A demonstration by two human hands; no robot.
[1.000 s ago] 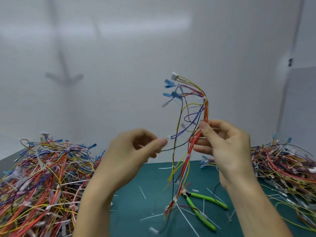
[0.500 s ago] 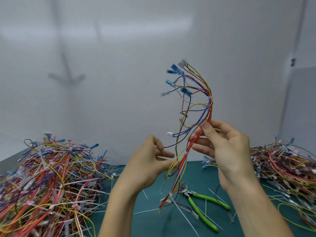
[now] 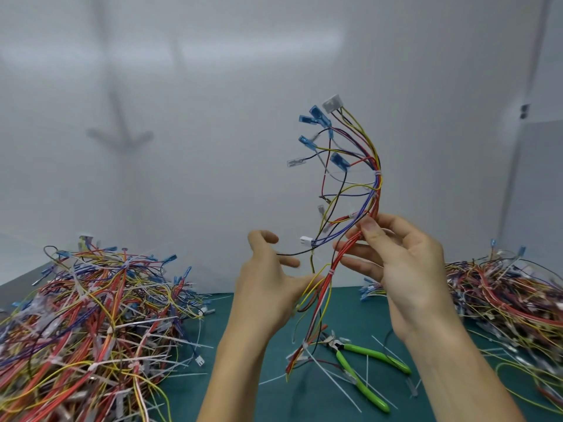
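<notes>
A wire harness (image 3: 373, 190) of red, yellow, blue and black wires stands upright in the air over the green mat. Blue terminals and a white connector fan out at its top, and white cable ties bind it. My right hand (image 3: 396, 263) pinches the bundle at mid-height between thumb and fingers. My left hand (image 3: 268, 287) is just left of the harness with its fingers spread and relaxed, the palm beside the lower wires; it grips nothing that I can see. The harness tail hangs down to the mat.
A large heap of tied harnesses (image 3: 85, 324) fills the left side. Another heap (image 3: 502, 290) lies at the right. Green-handled cutters (image 3: 359, 373) lie on the green mat (image 3: 249, 391) below the hands, among cut cable-tie ends. A white wall stands behind.
My left hand let go of a wire end, dropped lower and moved right toward the harness, with its fingers opening. The harness top rose and tilted slightly right; my right hand kept its hold.
</notes>
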